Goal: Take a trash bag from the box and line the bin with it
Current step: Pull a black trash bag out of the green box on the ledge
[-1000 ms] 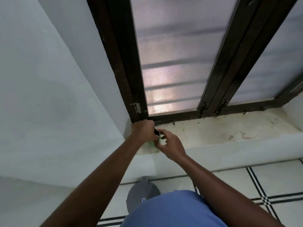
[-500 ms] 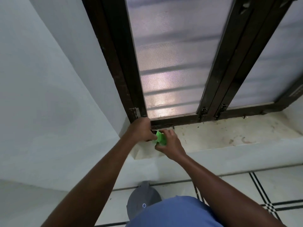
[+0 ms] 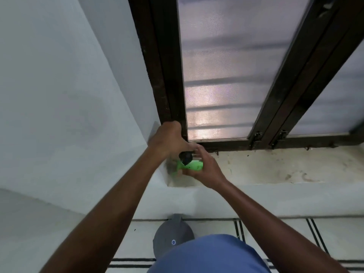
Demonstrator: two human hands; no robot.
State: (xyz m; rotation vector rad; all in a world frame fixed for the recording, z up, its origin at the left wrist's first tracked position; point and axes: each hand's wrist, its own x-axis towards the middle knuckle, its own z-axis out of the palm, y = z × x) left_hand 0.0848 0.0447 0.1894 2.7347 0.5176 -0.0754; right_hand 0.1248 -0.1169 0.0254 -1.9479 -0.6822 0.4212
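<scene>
Both my hands meet at the left corner of the window sill [image 3: 275,166]. My right hand [image 3: 208,170] is closed around a small bright green box [image 3: 194,165], lying on its side. My left hand [image 3: 167,140] grips a black roll of trash bags [image 3: 185,157] at the box's open left end, the roll partly out of it. How much of the roll is still inside is hidden by my fingers. The grey bin [image 3: 171,235], with a rounded lid, stands on the floor below the sill, partly behind my blue shirt.
A dark-framed window with frosted panes [image 3: 216,75] rises right behind the sill. A white wall [image 3: 69,95] closes off the left side. The stained sill runs to the right. White floor tiles with black lines [image 3: 295,237] lie below.
The green box has come up off the sill corner into fuller view in my right hand. The black roll now shows at its end under my left hand.
</scene>
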